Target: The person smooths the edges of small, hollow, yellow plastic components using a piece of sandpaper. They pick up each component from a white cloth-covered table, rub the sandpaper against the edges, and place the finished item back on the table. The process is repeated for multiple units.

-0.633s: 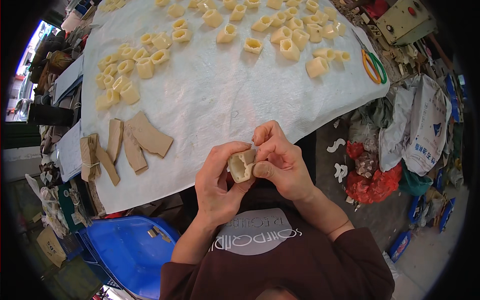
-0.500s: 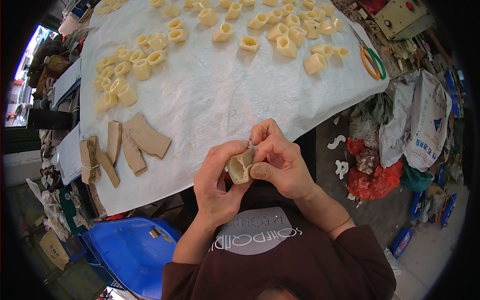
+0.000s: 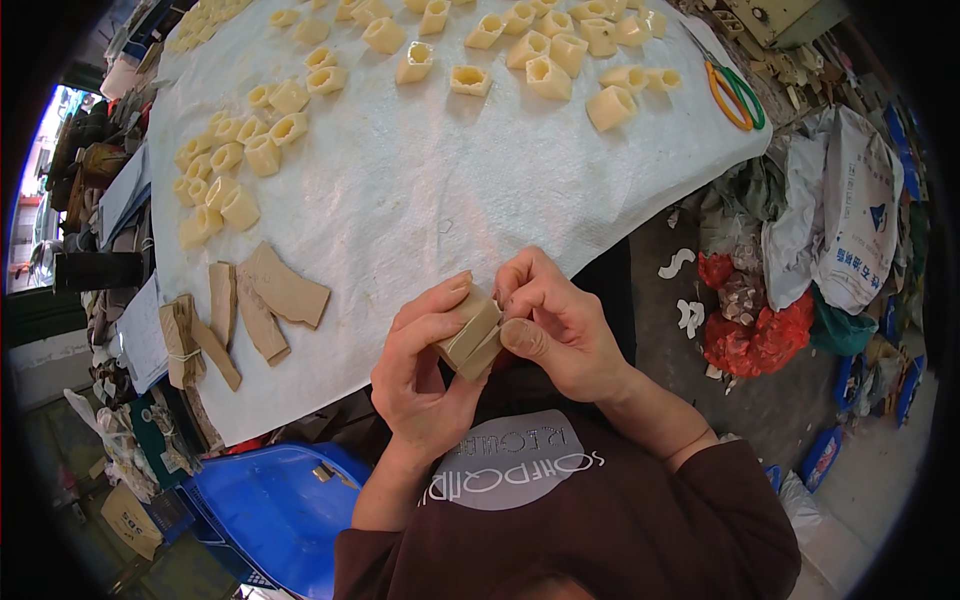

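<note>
Over the table's near edge, my left hand is closed around a hollow tan block, its fingers along the far side and its thumb below. The outer face with grooves shows; the hollow inside is turned out of sight. My right hand pinches at the block's right edge, thumb and fingertips together; whatever is between them is too small to make out. Left of the hands lie flat brown strips and a tied bundle of similar strips. Farther away stand several pale yellow hollow blocks.
A white sheet covers the table. Scissors with orange and green handles lie at its right edge. A blue plastic tub stands at lower left. Red plastic bags and a white sack sit on the floor at right.
The tan block has been turned in my left hand: its hollow opening faced up before, and now its grooved outer face shows. My right hand stays at its edge. The view has shifted slightly.
</note>
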The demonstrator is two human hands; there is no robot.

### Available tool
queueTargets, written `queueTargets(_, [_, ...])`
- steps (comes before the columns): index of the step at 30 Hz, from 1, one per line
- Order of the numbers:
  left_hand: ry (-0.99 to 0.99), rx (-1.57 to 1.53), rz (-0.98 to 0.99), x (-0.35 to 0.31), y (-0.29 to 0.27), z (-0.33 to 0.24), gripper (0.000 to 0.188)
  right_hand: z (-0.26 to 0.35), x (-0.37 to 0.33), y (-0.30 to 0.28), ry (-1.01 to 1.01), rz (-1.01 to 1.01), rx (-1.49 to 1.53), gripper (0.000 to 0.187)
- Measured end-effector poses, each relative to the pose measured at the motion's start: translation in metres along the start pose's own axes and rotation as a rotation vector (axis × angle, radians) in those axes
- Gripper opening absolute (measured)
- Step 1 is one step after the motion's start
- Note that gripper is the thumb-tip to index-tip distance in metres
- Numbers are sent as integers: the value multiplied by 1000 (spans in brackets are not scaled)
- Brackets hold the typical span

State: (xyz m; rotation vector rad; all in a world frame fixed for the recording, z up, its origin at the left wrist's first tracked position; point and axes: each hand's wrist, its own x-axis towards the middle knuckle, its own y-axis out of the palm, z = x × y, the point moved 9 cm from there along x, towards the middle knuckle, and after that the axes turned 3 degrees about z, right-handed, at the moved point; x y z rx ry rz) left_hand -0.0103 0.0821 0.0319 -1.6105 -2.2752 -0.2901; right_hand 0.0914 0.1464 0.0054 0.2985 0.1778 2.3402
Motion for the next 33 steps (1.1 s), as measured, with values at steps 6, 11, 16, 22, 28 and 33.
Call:
queueTargets(6, [-45,46,-6,-3,1,1,43,5,-1,4,-1,33,-56,17])
queueTargets(11, [-70,41,-2,-5,4,5,44,10,-1,-2,-22,7,-191,15])
queueTargets(16, [-76,41,18,-4,6,5,44,11,-6,-9,-3,-206,-182,13])
queueTargets(22, [-37,59,26,-6,8,3,43,-13,-8,-3,214,-154,168,14])
queueTargets(28, [-23,51,18,-8,11,1,44,-33,-3,-2,169,-151,598,28])
queueTargets(33, [9,90,39,-9,12,-4,47,-45,-9,22,425,81,920,62])
